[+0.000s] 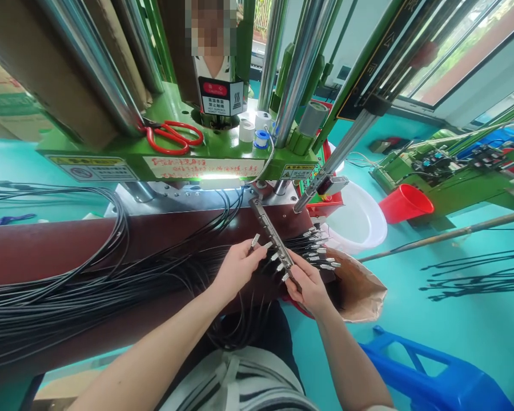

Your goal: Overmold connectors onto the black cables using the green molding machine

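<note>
My left hand [236, 268] pinches a black cable by its small metal connector [255, 240], close to a long metal fixture bar [272, 233]. My right hand [309, 285] grips the lower end of that bar, which slants up toward the machine. Several cable ends with metal connectors sit in the bar's slots [280, 265]. More connector ends [319, 251] fan out to the right of the bar. A thick bundle of black cables [68, 297] runs left across the dark red bench [34, 245].
A green press machine [175, 154] with steel columns stands behind the bench; red scissors [171, 136] and tape rolls [253, 130] lie on it. A brown paper bag [360, 288], white basin [360, 220], red cup [405, 202] and blue stool [437, 377] are on the right. Another person stands behind the machine.
</note>
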Motion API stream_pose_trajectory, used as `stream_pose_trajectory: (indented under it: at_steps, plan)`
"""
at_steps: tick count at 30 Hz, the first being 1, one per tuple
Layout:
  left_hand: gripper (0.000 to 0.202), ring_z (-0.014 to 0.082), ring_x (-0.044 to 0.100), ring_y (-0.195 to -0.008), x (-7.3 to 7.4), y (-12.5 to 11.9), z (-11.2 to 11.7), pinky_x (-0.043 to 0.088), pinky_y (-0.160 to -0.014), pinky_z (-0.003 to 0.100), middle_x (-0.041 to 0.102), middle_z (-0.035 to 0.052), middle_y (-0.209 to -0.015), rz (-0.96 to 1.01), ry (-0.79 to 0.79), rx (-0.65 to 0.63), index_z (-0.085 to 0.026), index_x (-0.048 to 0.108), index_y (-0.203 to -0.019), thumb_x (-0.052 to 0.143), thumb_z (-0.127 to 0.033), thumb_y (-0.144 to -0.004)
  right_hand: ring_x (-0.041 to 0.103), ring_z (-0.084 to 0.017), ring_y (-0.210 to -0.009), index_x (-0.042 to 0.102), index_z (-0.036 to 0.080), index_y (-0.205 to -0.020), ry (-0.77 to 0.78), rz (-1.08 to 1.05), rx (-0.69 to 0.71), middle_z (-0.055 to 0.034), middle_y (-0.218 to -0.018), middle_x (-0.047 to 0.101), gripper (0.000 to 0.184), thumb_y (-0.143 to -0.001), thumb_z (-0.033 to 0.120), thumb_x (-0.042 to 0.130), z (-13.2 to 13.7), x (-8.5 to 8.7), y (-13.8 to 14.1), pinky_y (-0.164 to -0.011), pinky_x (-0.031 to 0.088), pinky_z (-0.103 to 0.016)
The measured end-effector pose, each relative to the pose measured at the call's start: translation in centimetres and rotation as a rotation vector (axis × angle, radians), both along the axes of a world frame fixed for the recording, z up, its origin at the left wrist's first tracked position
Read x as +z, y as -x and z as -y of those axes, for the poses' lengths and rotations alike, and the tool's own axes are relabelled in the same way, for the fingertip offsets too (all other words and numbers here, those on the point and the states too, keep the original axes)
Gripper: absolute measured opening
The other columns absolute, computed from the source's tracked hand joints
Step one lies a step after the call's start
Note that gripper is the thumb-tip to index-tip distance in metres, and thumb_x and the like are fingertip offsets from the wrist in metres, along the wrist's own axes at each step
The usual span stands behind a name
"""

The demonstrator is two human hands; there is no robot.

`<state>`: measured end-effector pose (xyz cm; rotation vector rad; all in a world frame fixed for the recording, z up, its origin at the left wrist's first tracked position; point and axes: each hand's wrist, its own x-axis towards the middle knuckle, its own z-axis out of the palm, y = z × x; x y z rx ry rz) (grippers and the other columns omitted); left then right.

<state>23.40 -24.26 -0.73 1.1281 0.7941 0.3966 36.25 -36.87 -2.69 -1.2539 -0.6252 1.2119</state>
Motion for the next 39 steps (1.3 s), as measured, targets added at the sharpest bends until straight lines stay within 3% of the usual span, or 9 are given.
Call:
stream_pose_trajectory:
  at_steps: [5, 21, 27, 31, 34, 39]
  plan:
    - [0.031, 0.0014, 0.012, -0.032, 0.5, 0.2, -0.2, 0.011, -0.031, 0.015, 0.021, -0.0128, -0.037, 0.035, 0.094, -0.017, -0.018, 0.046, -0.065, 0.058, -0.046, -0.071, 0.025, -0.002, -0.033, 0.044, 0.019, -0.130, 0.007, 0.028, 0.028, 0.0089, -0.045, 0.035, 0.049, -0.085, 0.036, 0.050, 0.0, 0.1, -0.1, -0.032, 0.020, -0.016]
    - [0.027, 0.0023, 0.014, -0.032, 0.2, 0.3, -0.1, 0.013, -0.032, 0.016, 0.023, -0.0120, -0.039, 0.011, 0.005, -0.012, -0.018, 0.046, -0.065, 0.055, -0.043, -0.073, 0.025, -0.003, -0.034, 0.045, 0.018, -0.129, 0.010, 0.055, 0.032, 0.0091, -0.045, 0.033, 0.049, -0.084, 0.037, 0.051, -0.1, 0.9, 0.3, -0.034, 0.018, -0.018]
    - [0.026, 0.0032, 0.019, -0.032, 0.2, 0.6, -0.3, 0.017, -0.033, 0.017, 0.025, -0.0109, -0.040, -0.014, -0.180, -0.046, -0.018, 0.047, -0.066, 0.051, -0.042, -0.077, 0.026, -0.003, -0.040, 0.052, 0.019, -0.124, 0.029, 0.090, -0.030, 0.0061, -0.052, 0.039, 0.047, -0.080, 0.037, 0.057, -0.2, 0.9, 0.9, -0.035, 0.020, -0.018]
    - [0.036, 0.0061, 0.036, -0.035, 0.9, 1.3, -1.1, 0.028, -0.036, 0.018, 0.041, -0.0055, -0.046, -0.067, -0.341, -0.072, -0.018, 0.044, -0.062, 0.038, -0.047, -0.083, 0.025, -0.003, -0.035, 0.048, 0.018, -0.128, 0.001, 0.080, 0.013, 0.0080, -0.045, 0.037, 0.048, -0.084, 0.037, 0.051, 0.0, 0.5, 0.3, -0.033, 0.017, -0.018]
    - [0.043, 0.0075, 0.041, -0.034, 1.2, 1.8, -1.7, 0.030, -0.037, 0.020, 0.046, -0.0029, -0.046, -0.123, -0.358, -0.171, -0.018, 0.039, -0.054, 0.034, -0.050, -0.084, 0.025, -0.003, -0.033, 0.045, 0.017, -0.130, -0.006, 0.084, 0.043, 0.0085, -0.043, 0.036, 0.048, -0.086, 0.036, 0.050, 0.1, 0.4, 0.0, -0.033, 0.017, -0.018]
    - [0.045, 0.0076, 0.036, -0.034, 1.3, 2.0, -1.9, 0.028, -0.037, 0.020, 0.040, -0.0042, -0.039, -0.122, -0.271, -0.320, -0.019, 0.038, -0.052, 0.035, -0.052, -0.083, 0.026, -0.003, -0.035, 0.048, 0.017, -0.128, -0.027, 0.107, 0.114, 0.0079, -0.046, 0.036, 0.045, -0.086, 0.035, 0.049, 0.2, 0.8, -0.1, -0.034, 0.016, -0.018]
